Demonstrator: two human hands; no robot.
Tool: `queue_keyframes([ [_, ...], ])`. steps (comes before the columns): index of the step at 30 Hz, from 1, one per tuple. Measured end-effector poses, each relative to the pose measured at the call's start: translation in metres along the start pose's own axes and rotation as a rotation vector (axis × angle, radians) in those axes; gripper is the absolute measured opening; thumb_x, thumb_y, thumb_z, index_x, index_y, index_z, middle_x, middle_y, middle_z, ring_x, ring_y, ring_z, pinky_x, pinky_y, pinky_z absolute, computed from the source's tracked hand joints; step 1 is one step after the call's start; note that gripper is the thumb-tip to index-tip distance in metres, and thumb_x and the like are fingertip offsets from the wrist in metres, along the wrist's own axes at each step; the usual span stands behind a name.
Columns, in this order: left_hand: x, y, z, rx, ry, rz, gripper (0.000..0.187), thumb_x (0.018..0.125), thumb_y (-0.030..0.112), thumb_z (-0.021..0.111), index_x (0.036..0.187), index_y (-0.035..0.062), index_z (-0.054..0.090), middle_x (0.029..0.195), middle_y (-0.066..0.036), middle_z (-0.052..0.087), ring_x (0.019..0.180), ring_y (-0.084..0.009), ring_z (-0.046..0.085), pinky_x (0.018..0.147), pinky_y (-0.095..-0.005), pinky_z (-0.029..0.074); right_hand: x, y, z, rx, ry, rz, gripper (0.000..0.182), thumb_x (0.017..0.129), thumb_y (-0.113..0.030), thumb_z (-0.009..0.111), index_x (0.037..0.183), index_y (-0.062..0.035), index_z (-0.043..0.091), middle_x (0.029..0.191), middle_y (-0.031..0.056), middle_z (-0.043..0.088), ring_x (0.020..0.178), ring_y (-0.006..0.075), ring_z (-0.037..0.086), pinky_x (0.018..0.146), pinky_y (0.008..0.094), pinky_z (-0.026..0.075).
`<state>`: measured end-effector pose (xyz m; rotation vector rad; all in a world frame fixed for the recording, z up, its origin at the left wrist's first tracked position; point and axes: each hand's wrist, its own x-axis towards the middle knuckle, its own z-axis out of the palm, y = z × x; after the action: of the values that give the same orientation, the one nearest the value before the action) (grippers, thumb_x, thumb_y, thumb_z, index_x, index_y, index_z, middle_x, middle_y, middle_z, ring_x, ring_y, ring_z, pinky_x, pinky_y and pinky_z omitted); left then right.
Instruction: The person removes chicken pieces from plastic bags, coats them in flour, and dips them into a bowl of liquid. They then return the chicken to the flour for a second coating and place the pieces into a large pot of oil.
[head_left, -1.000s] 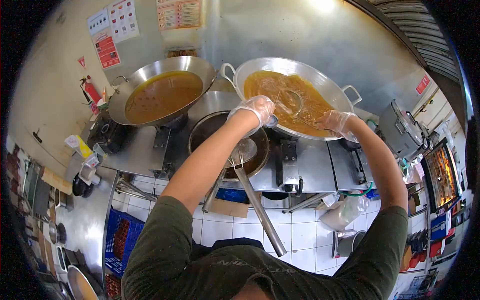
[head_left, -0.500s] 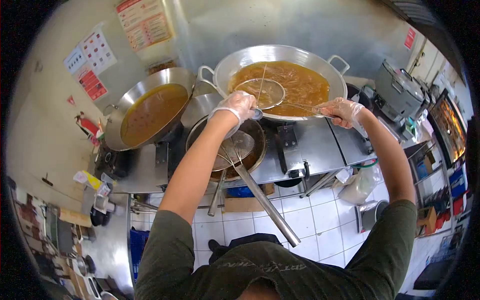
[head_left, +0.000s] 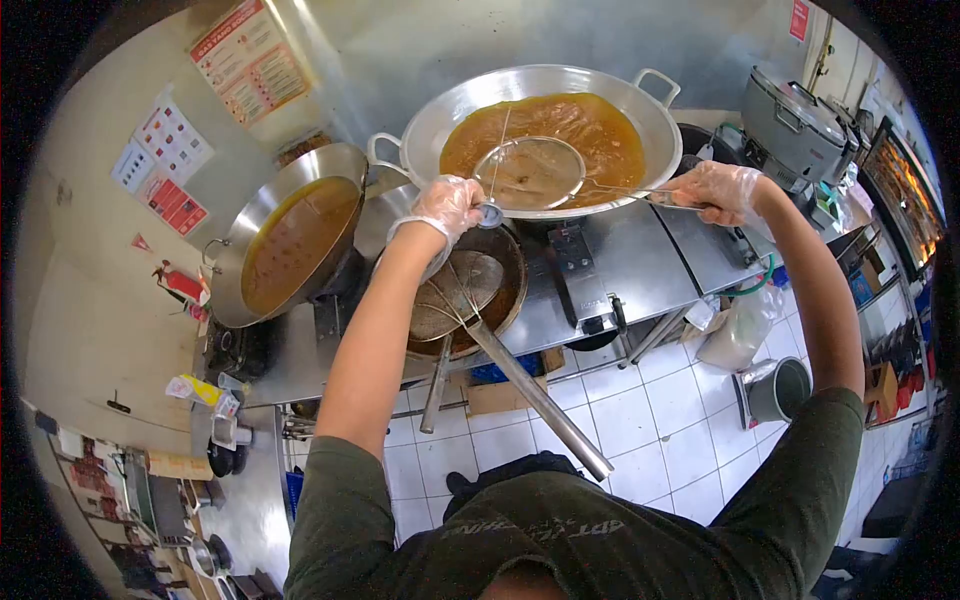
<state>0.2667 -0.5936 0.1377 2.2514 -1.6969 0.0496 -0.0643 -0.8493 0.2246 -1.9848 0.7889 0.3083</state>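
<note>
Open air over the far side of the large wok [head_left: 540, 82]; near side barred by fine-mesh strainer [head_left: 530, 172] and probe thermometer [head_left: 488, 215]. Bare strip of bench [head_left: 645, 250] runs right of the burner control box [head_left: 572, 270]. Long skimmer handle [head_left: 540, 398] juts past front edge. Second wok [head_left: 345, 165] blocks left; lidded metal cooker [head_left: 795, 125], far right.

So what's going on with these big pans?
A person in clear gloves is working at a large pan of brownish liquid. The right hand holds a round strainer over it; the left hand grips a thin probe with a dial. A second pan of liquid sits to the left, and more strainers rest in a darker pan.
</note>
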Motion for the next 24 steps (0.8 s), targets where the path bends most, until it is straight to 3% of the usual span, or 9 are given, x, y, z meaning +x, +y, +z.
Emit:
queue_keyframes([
  [5,0.0,0.005,-0.003,0.053,0.009,-0.002,0.019,0.079,0.015,0.074,0.095,0.0073,0.066,0.09,-0.012,0.069,0.086,-0.0283,0.067,0.078,-0.0385,0.053,0.014,0.027,-0.033,0.113,0.115,0.013,0.036,0.095,-0.025,0.062,0.131,-0.0211,0.063,0.061,-0.0078,0.041,0.045,0.004,0.037,0.033,0.0214,0.027],
  [9,0.0,0.008,-0.007,0.066,0.003,0.012,0.019,0.079,0.017,0.075,0.094,0.0084,0.067,0.092,-0.012,0.069,0.089,-0.0296,0.067,0.08,-0.0389,0.052,0.055,0.039,-0.071,-0.287,0.34,-0.273,0.037,0.093,-0.016,0.059,0.129,-0.0174,0.064,0.067,-0.0057,0.055,0.054,0.0107,0.051,0.046,0.0261,0.044],
  [10,0.0,0.01,-0.008,0.072,0.001,0.009,0.019,0.079,0.017,0.075,0.094,0.0086,0.067,0.092,-0.012,0.069,0.089,-0.0299,0.067,0.081,-0.0391,0.052,0.086,0.057,-0.099,-0.345,0.388,-0.396,0.032,0.091,-0.013,0.057,0.121,-0.012,0.068,0.078,0.0029,0.07,0.063,0.0206,0.061,0.058,0.0325,0.052],
  [12,-0.002,0.009,-0.007,0.08,0.001,0.009,0.019,0.079,0.017,0.075,0.094,0.0089,0.067,0.092,-0.012,0.069,0.09,-0.0304,0.067,0.081,-0.0393,0.052,0.136,0.06,-0.131,-0.946,0.544,-0.326,0.027,0.091,-0.012,0.056,0.114,-0.0079,0.069,0.089,0.0106,0.072,0.068,0.0279,0.066,0.062,0.0367,0.054],
  [15,0.0,0.005,-0.002,0.077,0.017,0.019,0.018,0.079,0.017,0.075,0.093,0.0091,0.067,0.093,-0.013,0.069,0.09,-0.031,0.067,0.081,-0.0398,0.052,0.104,0.005,-0.09,-1.115,0.682,-0.092,0.02,0.089,-0.01,0.057,0.103,-0.0033,0.07,0.101,0.0193,0.07,0.081,0.0355,0.07,0.07,0.0397,0.057],
  [17,0.001,0.004,-0.002,0.065,0.017,0.023,0.018,0.079,0.017,0.074,0.094,0.0091,0.067,0.093,-0.013,0.069,0.09,-0.0313,0.067,0.081,-0.0402,0.052,0.106,-0.008,-0.078,-0.945,0.838,-0.011,0.021,0.088,-0.01,0.058,0.104,-0.0039,0.07,0.1,0.0185,0.071,0.082,0.0343,0.07,0.072,0.0389,0.058],
  [18,0.001,0.004,-0.002,0.064,0.028,0.024,0.018,0.079,0.017,0.074,0.094,0.0092,0.067,0.094,-0.013,0.069,0.09,-0.0315,0.067,0.081,-0.0404,0.052,0.113,-0.012,-0.075,-1.048,0.749,-0.015,0.021,0.088,-0.01,0.059,0.104,-0.0072,0.072,0.102,0.0169,0.071,0.087,0.0297,0.071,0.077,0.0351,0.058],
  [21,-0.002,0.004,-0.001,0.057,0.039,0.011,0.018,0.08,0.017,0.073,0.095,0.0091,0.067,0.094,-0.014,0.069,0.091,-0.0322,0.067,0.081,-0.0409,0.053,0.126,-0.018,-0.06,-2.058,0.255,-0.15,0.019,0.087,-0.011,0.062,0.102,-0.0108,0.073,0.105,0.0153,0.071,0.095,0.0257,0.07,0.082,0.0312,0.056],
  [24,-0.003,0.008,-0.004,0.036,0.019,-0.015,0.02,0.08,0.016,0.072,0.097,0.0081,0.067,0.094,-0.015,0.069,0.092,-0.0336,0.066,0.083,-0.0416,0.052,0.113,-0.038,-0.035,-1.93,0.145,-0.147,0.017,0.085,-0.01,0.064,0.1,-0.0094,0.073,0.105,0.0123,0.071,0.098,0.0236,0.069,0.084,0.0307,0.055],
])
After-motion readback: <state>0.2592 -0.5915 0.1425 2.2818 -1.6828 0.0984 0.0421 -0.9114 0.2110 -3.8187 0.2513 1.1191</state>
